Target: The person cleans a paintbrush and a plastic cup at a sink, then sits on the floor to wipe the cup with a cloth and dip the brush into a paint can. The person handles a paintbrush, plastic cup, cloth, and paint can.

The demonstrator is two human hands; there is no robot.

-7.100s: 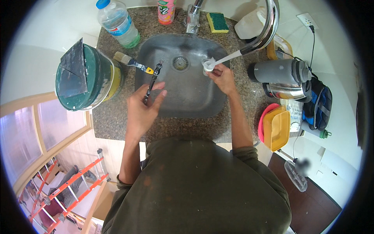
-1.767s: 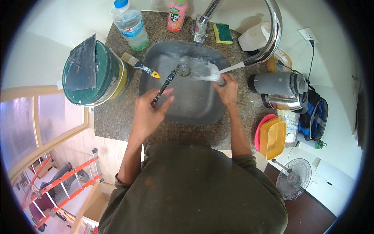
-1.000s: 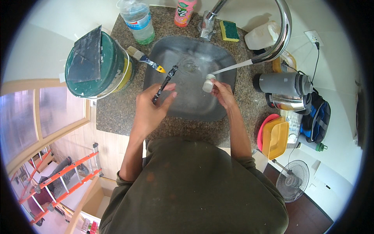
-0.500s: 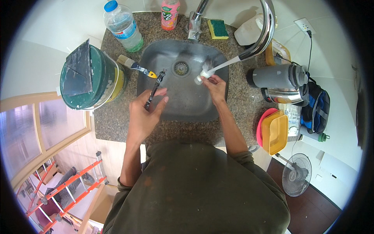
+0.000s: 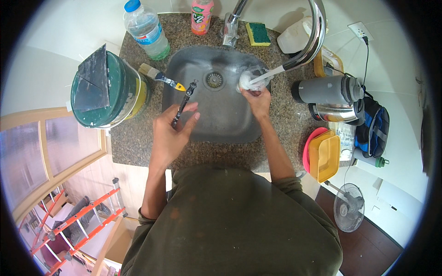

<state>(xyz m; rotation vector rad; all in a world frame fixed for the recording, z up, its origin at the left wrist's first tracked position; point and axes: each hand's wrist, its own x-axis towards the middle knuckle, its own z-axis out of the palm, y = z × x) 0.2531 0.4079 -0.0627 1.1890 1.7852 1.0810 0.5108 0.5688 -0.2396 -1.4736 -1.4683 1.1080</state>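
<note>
My left hand [image 5: 172, 131] is over the near left of the grey sink [image 5: 216, 122], closed on a slim dark patterned rod [image 5: 186, 100] with a narrow metallic tip pointing up and away. What kind of tool it is I cannot tell. At the sink's right side, my right hand [image 5: 259, 102] pinches a small white object [image 5: 244, 83] under the running water [image 5: 268, 75]. Splashing water covers most of that object. The stream falls from a chrome gooseneck tap [image 5: 317, 32]. A paintbrush [image 5: 162, 78] with a blue and yellow handle rests across the sink's left rim.
On the left stand a green-lidded bucket [image 5: 120, 71] with a dark flat plate [image 5: 93, 80] on it, and a water bottle [image 5: 148, 34]. Behind the sink are a pink bottle [image 5: 201, 17] and a sponge [image 5: 258, 34]. A grey flask [image 5: 327, 90] and yellow containers [image 5: 328, 158] sit right.
My right hand has shifted slightly, bringing the white object further into the stream, and the water now splashes widely around it. My left hand and the rod have stayed nearly still.
</note>
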